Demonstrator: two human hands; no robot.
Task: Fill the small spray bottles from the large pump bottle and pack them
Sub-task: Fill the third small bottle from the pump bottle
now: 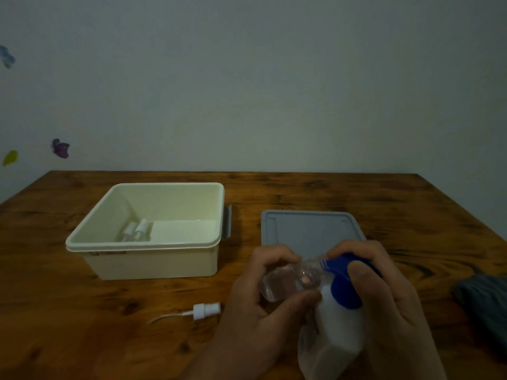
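Here, the cream box [153, 259] on the wooden table [329, 193] holds two small capped bottles [135, 229]; a loose spray cap [206, 311] lies in front. The left hand [255, 297] curls around a clear small spray bottle [288, 281], tilted sideways against the blue pump head [344, 281], which the right hand [389, 292] grips atop the white pump bottle [337, 333]. A grey lid [307, 229] lies behind.

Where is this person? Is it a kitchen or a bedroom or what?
Probably a room at home, though I can't tell which. There's a wooden table against a plain wall with little coloured stickers, and a cream storage box on the table.
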